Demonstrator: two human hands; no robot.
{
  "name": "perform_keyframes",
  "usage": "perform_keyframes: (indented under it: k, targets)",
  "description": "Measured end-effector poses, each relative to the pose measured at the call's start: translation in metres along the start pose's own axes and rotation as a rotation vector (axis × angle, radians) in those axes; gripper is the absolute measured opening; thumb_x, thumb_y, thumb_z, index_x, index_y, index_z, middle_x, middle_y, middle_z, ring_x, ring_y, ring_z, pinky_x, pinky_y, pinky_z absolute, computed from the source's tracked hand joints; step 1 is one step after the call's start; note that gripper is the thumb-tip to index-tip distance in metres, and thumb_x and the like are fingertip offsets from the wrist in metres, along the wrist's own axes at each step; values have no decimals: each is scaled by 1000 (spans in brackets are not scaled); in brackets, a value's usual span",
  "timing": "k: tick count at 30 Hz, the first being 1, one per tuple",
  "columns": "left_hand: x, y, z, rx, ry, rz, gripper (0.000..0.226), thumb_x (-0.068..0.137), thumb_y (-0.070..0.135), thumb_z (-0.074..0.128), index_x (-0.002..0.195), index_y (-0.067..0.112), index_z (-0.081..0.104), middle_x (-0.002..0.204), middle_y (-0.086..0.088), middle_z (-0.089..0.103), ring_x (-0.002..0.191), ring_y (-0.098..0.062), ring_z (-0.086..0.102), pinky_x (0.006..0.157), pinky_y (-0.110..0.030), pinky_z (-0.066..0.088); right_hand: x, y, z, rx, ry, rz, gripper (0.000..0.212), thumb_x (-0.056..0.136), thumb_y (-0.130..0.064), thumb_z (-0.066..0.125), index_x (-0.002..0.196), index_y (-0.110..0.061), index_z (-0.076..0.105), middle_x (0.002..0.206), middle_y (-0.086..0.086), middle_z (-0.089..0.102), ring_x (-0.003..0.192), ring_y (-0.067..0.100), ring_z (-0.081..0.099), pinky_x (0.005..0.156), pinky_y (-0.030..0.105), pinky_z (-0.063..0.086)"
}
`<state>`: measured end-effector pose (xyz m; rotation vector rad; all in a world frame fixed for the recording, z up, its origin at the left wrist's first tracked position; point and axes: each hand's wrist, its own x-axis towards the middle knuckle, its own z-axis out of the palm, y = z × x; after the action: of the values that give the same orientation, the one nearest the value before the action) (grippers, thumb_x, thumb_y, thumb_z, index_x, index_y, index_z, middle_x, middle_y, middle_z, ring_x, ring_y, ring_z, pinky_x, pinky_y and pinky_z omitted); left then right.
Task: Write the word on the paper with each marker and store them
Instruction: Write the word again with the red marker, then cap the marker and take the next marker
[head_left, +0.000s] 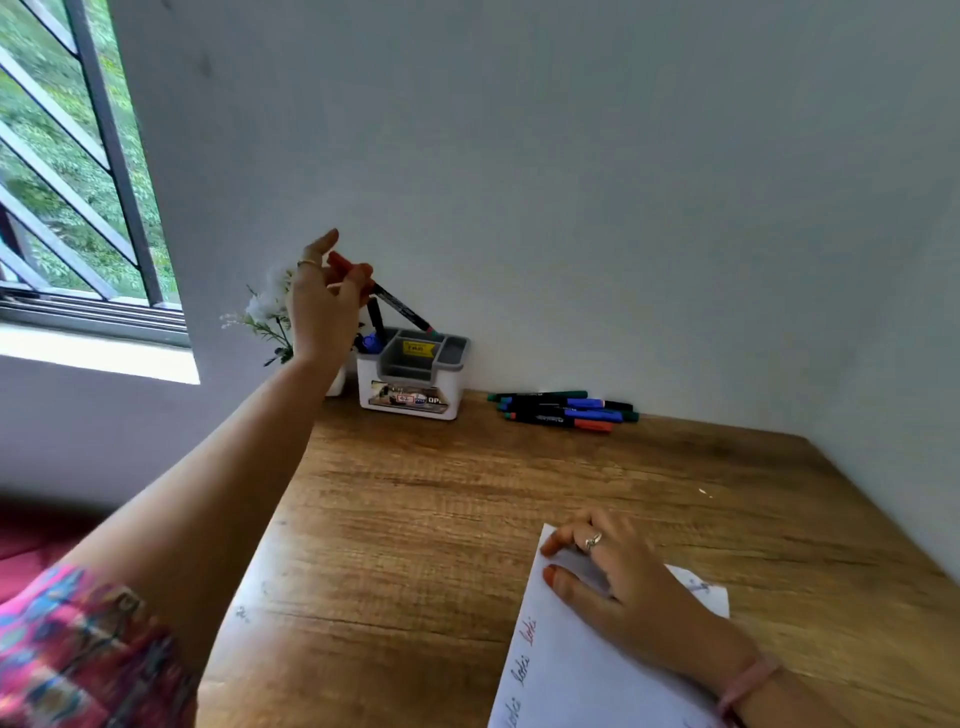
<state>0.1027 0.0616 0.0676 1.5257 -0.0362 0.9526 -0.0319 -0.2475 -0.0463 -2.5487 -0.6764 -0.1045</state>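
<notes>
Desk (415, 519) carries everything. Paper (582, 675) lies at the near edge w/ right hand (618, 577) spread flat on it, prob. to stop it sliding. Organizer (413, 374) stands by the wall – left hand (322, 296) pinches a red-capped marker (400, 304), tip angled into a slot, so storing. Approx. 4 markers (563, 410) wait beside; 2 already inside.

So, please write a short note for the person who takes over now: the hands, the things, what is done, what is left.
Left hand: grips the red-capped marker, its tip over the organizer.
Right hand: rests flat on the paper.
Done: the word is written at least three times on the paper; blue and black markers already stand in the organizer.
Left: drop this marker in; a pile of markers waits by the wall.
</notes>
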Motion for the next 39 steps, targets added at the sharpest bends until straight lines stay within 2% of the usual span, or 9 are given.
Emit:
perform_keyframes:
  k: [4,9,11,16,20,25,30,35,39]
  targets:
    - [31,-8,17,211,1,99,33,91,15,60,120,13,45,100,-8,67,86,-20,68,81,-35,56,2,1,-1,-34,-17,4,45,79,-68,32,110,-42,53,109,-31,39,110,-10,32,98,29,29]
    - [45,-22,44,419,-57,231,27,90,6,60,116,1,52,103,-17,66,92,-24,65,81,-25,49,6,1,-2,-33,-74,36,26,80,-66,37,100,-53,47,108,-37,35,111,-15,26,97,26,26]
    - [49,-31,52,507,-106,218,28,89,5,61,116,2,53,105,-17,65,95,-25,63,81,-24,47,8,1,-5,-59,-120,50,21,82,-65,39,100,-54,43,108,-40,29,112,-16,22,98,26,24]
    - [55,-52,62,674,-187,155,31,88,4,62,118,3,54,108,-22,65,98,-31,64,83,-33,52,9,3,-5,-56,-117,49,39,67,-73,23,97,-56,42,110,-37,32,113,-16,23,99,23,23]
    - [54,-59,63,689,-228,77,32,92,2,56,124,3,54,109,-20,66,94,-23,64,78,-25,49,10,2,-6,-51,-129,53,38,65,-75,22,94,-58,41,111,-37,30,113,-16,23,99,23,25]
    - [56,-44,59,636,-170,101,39,92,13,58,129,2,51,120,-20,61,109,-28,59,91,-28,44,10,1,-6,-38,-124,42,44,66,-75,24,99,-54,44,111,-36,31,113,-16,24,102,25,26]
    - [39,-23,70,527,-115,343,24,95,17,52,113,5,59,104,-13,63,80,-14,59,80,-25,48,9,1,-5,-45,-115,28,18,85,-61,43,101,-54,44,111,-39,29,113,-20,17,96,23,22]
    - [-19,-18,108,482,-393,473,19,93,15,51,106,7,63,96,-9,61,72,-12,55,75,-27,48,6,2,-2,-16,-71,1,33,80,-66,35,106,-50,47,111,-35,33,113,-16,21,95,23,24]
    - [-62,-30,134,711,-755,450,23,94,25,50,110,13,61,103,-5,59,86,-16,59,79,-32,50,4,2,-2,2,-53,12,19,87,-57,44,105,-51,45,110,-35,33,113,-15,21,93,21,23]
